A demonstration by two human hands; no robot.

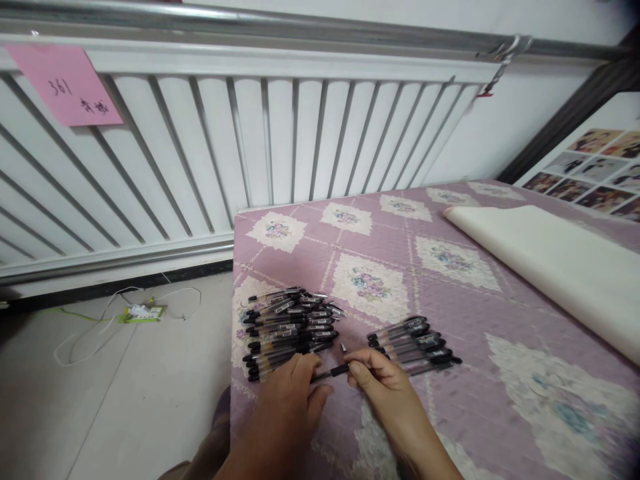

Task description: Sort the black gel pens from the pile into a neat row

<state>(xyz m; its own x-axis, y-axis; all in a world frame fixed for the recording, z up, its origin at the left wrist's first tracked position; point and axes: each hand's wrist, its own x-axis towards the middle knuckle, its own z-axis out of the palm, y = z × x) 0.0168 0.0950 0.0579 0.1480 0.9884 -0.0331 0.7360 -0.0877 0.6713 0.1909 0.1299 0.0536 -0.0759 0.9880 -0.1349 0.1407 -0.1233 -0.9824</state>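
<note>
A slim pen [340,371] with a clear barrel and a black grip section lies across the gap between my hands. My left hand [290,400] has its thumb and fingers closed around the barrel end. My right hand [387,387] pinches the black grip end between thumb and index finger. Just above the right fingertips shows a small silver cone tip [343,347]; whether it is held or lying there, I cannot tell. Beyond my left hand a large pile of black-capped pens [290,327] covers the cloth. Beside my right hand lies a smaller row of similar pens [415,343].
A purple floral cloth [310,267] covers the table. A rolled cream sheet [545,260] lies at right, near a photo board [595,160]. Behind stands a white radiator [280,140] with a pink note [70,87]. A power strip [143,313] with cables sits on the floor.
</note>
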